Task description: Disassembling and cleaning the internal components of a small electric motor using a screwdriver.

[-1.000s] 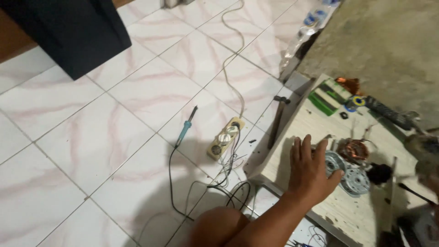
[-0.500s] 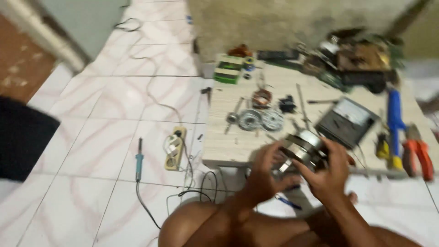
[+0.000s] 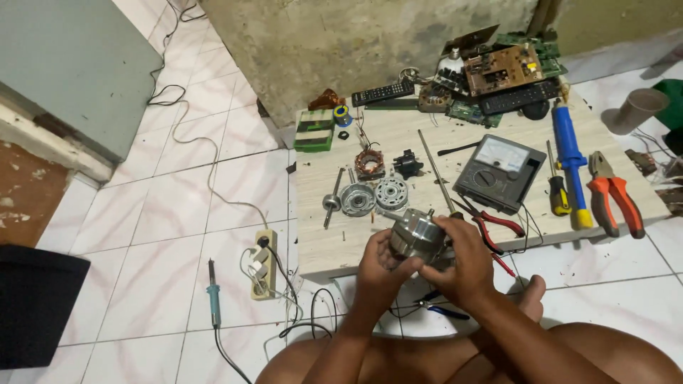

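Note:
Both my hands hold a round silver motor housing (image 3: pixel 414 235) just above the front edge of a low wooden board (image 3: pixel 398 139). My left hand (image 3: pixel 378 274) cups it from below and the left. My right hand (image 3: pixel 464 262) grips it from the right with fingers over the top. On the board just beyond lie two round metal end caps (image 3: pixel 373 197), a rotor on a shaft (image 3: pixel 332 202), a copper-wound stator (image 3: pixel 369 163) and a long thin rod (image 3: pixel 435 173).
An analog multimeter (image 3: pixel 499 173), red-handled pliers (image 3: pixel 616 195), a blue desoldering pump (image 3: pixel 569 155), a screwdriver (image 3: pixel 556 186), remotes (image 3: pixel 382 92) and circuit boards (image 3: pixel 504 69) lie on the board. A soldering iron (image 3: pixel 213 293) and power strip (image 3: pixel 262 263) rest on the tiled floor.
The view swung from the floor to the board. My left hand left the board's surface, and both hands now hold the motor housing, raised slightly toward me.

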